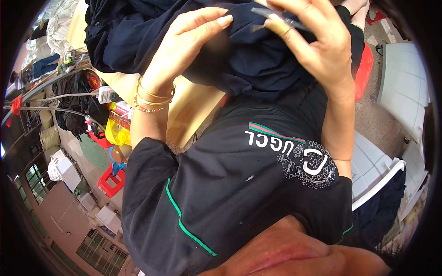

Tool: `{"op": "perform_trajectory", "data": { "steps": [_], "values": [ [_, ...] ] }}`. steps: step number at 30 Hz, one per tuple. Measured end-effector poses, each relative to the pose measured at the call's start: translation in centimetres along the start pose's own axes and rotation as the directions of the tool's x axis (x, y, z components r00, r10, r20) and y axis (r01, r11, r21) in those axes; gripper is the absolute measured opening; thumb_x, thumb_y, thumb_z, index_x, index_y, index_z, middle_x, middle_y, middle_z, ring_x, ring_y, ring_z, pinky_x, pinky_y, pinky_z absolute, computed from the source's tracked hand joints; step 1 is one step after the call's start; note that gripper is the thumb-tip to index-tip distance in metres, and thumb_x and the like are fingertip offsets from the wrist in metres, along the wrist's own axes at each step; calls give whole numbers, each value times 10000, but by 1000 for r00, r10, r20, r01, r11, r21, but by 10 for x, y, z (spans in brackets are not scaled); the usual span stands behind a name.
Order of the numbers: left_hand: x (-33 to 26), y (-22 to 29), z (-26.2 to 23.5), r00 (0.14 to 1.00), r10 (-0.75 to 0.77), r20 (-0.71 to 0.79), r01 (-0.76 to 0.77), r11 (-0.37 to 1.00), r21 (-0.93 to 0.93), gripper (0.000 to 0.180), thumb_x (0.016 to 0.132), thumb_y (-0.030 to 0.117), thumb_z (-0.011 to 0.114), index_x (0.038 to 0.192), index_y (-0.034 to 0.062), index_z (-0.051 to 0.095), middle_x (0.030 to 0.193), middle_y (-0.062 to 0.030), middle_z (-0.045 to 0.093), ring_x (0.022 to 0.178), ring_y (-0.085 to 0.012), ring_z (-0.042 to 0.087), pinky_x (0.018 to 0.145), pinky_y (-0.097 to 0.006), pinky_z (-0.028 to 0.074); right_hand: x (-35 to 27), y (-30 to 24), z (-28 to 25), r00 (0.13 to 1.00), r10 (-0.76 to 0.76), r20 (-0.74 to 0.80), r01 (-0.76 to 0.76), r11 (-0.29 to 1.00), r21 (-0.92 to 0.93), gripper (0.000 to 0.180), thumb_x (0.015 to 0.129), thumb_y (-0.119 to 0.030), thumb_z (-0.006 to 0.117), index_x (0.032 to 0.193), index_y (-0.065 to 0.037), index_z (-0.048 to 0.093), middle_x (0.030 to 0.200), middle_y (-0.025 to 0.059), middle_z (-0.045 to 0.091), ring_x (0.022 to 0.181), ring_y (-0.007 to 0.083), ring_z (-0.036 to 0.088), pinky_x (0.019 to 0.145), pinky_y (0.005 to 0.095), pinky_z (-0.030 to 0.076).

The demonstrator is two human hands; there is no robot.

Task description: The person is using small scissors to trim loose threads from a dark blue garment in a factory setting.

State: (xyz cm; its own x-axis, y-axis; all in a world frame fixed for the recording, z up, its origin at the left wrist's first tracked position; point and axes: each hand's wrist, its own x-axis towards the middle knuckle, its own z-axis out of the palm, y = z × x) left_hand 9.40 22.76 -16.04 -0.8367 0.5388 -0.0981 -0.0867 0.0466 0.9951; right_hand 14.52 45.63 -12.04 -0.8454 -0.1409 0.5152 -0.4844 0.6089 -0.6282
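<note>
Dark navy cloth [133, 41] lies bunched over my lap and the pale wooden tabletop [193, 103]. At its upper part, the thumb and fingers of my left hand [191, 34] are closed on a fold, with bangles and a beaded bracelet on that wrist. My right hand [317, 41] grips small metal thread snips [264, 13], their blades pointing left toward the pinched cloth and slightly blurred. A gap separates the snips' tips from my left fingertips. Part of the snips is hidden inside my right fingers.
A red stool [365, 71] and a white panel-like surface [405, 87] stand to the right. On the left are a white plug adaptor [107, 95] with a cable, a yellow plastic bag [118, 131], a black bag [73, 103] and a red plastic basket [111, 183].
</note>
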Motion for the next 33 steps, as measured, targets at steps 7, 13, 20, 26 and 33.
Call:
{"op": "perform_trajectory", "data": {
  "steps": [7, 13, 20, 26, 33],
  "values": [
    [2, -10, -10, 991, -43, -128, 48, 998, 36, 240, 942, 95, 610, 1150, -13, 660, 1086, -70, 687, 1041, -132, 627, 961, -243, 449, 0, 0, 15, 994, -83, 65, 89, 992, -93, 276, 730, -122, 768, 991, -49, 713, 766, 69, 562, 675, 224, 583, 582, 311, 476],
    [6, -12, -8, 996, -55, -76, 52, 998, -31, 247, 952, 109, 596, 1158, -15, 656, 1102, -74, 685, 1049, -132, 626, 976, -244, 444, -3, 7, 18, 991, -115, 73, 124, 984, -129, 257, 729, -127, 762, 973, -60, 715, 772, 66, 562, 670, 225, 574, 577, 321, 468],
    [7, -15, -10, 999, -29, -18, 30, 999, 35, 258, 961, 133, 594, 1172, -2, 653, 1107, -60, 681, 1055, -119, 621, 979, -236, 440, -6, 7, 17, 993, -70, 95, 75, 996, -54, 273, 740, -132, 764, 1000, -63, 719, 780, 71, 571, 672, 231, 583, 580, 320, 471],
    [8, -20, -11, 1000, -14, -16, 15, 998, 56, 266, 968, 157, 591, 1177, 5, 651, 1115, -47, 676, 1059, -115, 617, 980, -232, 436, -8, 7, 16, 990, -57, 133, 60, 998, -18, 275, 750, -135, 762, 1012, -63, 719, 787, 76, 578, 674, 234, 590, 584, 322, 474],
    [14, -29, -17, 982, -127, 141, 161, 949, -270, 258, 845, 55, 643, 1100, 24, 626, 974, -71, 657, 951, -208, 627, 848, -294, 478, -9, 10, 24, 990, -91, 105, 96, 994, -46, 278, 731, -130, 766, 997, -65, 725, 780, 80, 571, 695, 242, 587, 593, 318, 473]
  ]
}}
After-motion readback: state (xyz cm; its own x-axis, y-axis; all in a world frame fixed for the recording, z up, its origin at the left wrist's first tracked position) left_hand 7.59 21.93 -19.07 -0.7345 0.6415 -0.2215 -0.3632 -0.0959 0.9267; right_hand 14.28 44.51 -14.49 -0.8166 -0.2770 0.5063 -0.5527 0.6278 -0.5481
